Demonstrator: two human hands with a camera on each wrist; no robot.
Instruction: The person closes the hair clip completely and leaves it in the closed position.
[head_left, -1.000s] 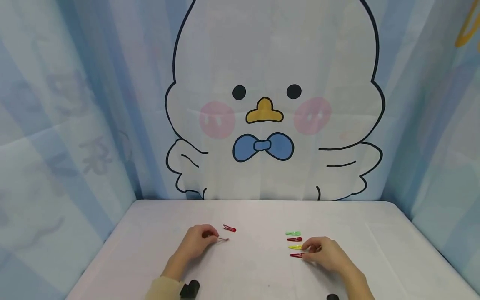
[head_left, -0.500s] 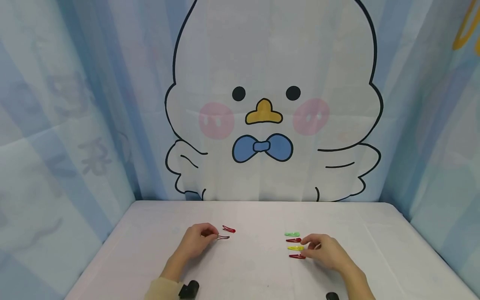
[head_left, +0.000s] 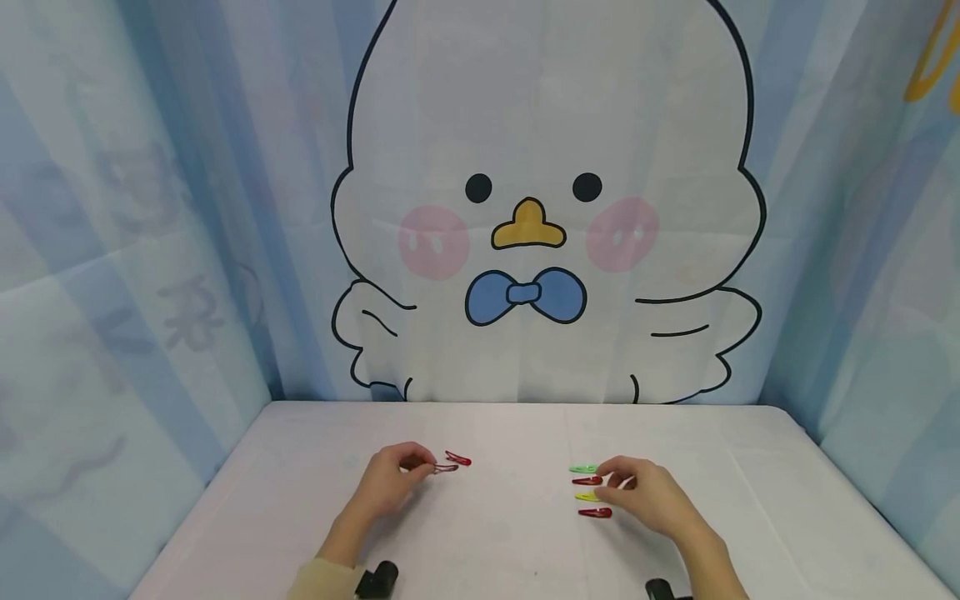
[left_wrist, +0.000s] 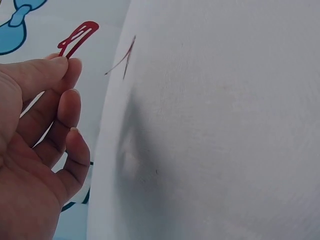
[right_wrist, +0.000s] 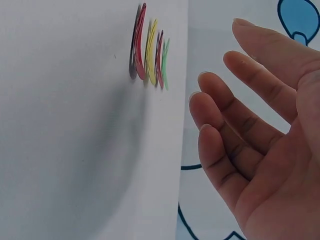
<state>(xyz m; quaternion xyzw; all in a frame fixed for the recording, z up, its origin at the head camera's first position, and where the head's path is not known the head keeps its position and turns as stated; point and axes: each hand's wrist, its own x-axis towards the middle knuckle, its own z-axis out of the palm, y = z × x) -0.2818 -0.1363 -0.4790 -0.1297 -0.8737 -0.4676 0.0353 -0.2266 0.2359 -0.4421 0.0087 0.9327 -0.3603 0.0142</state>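
Note:
Between thumb and forefinger, my left hand [head_left: 390,482] pinches a red snap hair clip [left_wrist: 82,35], lifted above the table with its loop pointing outward. Another red hair clip [head_left: 458,458] lies just beyond it, its two arms spread apart. Over on the right, a row of hair clips lies side by side: a green clip [head_left: 582,469] farthest away, then a red clip [head_left: 587,481], a yellow clip [head_left: 585,497] and a nearer red clip [head_left: 596,512]. My right hand [head_left: 648,496] hovers beside this row, fingers loosely bent and thumb apart, holding nothing in the right wrist view.
A white cloth covers the table [head_left: 510,542]. Behind its far edge hangs a curtain [head_left: 547,358] printed with a cartoon bird, and pale blue curtains close both sides. Black wrist devices show at the bottom, the left one [head_left: 377,579] beside a beige sleeve [head_left: 326,577].
My left hand has shifted slightly away from me with its clip, closer to the loose red one. My right hand has moved from the nearest red clip toward the far end of the row.

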